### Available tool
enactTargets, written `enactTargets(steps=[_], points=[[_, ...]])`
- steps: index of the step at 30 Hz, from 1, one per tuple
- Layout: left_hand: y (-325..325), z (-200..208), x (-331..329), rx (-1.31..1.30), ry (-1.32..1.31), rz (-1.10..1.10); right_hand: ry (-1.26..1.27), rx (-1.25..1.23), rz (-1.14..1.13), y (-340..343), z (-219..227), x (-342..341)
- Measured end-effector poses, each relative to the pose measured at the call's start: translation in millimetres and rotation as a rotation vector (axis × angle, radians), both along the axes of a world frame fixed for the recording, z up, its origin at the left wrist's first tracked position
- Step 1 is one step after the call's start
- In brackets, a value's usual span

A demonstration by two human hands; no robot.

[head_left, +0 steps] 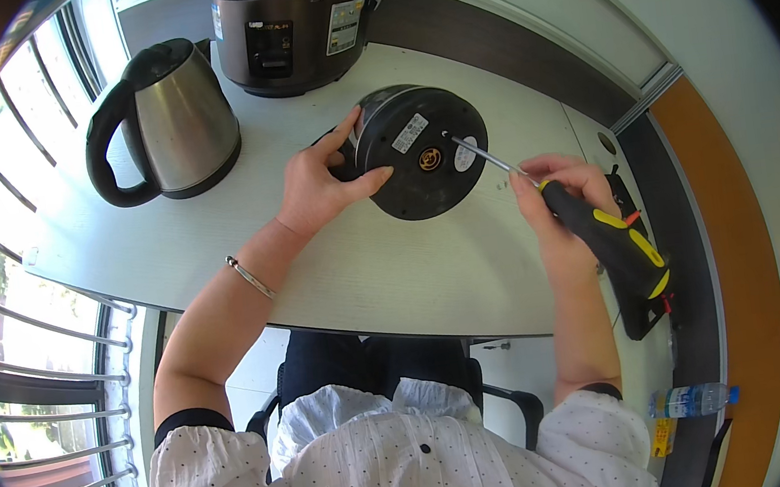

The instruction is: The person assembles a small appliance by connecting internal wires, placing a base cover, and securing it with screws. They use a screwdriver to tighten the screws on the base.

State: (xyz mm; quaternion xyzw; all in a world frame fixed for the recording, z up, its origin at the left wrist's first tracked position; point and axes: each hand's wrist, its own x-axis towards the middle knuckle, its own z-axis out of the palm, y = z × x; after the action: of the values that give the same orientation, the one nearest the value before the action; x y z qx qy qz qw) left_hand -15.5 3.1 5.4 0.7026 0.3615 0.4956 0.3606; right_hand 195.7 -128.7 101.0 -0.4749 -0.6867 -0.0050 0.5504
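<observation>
An electric kettle (407, 184) lies on its side on the table, its round black bottom turned toward me. The bottom carries a central brass-coloured connector ring, two pale labels and small screw holes. My left hand (329, 173) is closed round the kettle's left side, thumb pressed on the edge of the bottom. In my right hand (558, 195) is a screwdriver (613, 242) with a thick black and yellow handle. Its metal shaft slants up and left, and the tip meets the bottom at a spot above the connector. Whether it sits in a screw cannot be told.
Another steel kettle (189, 122) with a black handle stands upright at the far left. Behind is a brown rice cooker (304, 37). A black case (636, 307) with red-tipped items lies beyond my right hand. A water bottle (696, 399) is at the lower right, a barred window at the left.
</observation>
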Motion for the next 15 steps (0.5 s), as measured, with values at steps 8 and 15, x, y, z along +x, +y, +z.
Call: enactTargets(steps=[8,15], points=[[2.0,-3.9,0.8,-0.015,-0.042,-0.016,0.399,-0.275,0.349,2.9,16.6,-0.5],[2.6,-4.1,0.0,-0.017,-0.017,-0.013,0.419,-0.334,0.456,-1.1,20.3,0.9]])
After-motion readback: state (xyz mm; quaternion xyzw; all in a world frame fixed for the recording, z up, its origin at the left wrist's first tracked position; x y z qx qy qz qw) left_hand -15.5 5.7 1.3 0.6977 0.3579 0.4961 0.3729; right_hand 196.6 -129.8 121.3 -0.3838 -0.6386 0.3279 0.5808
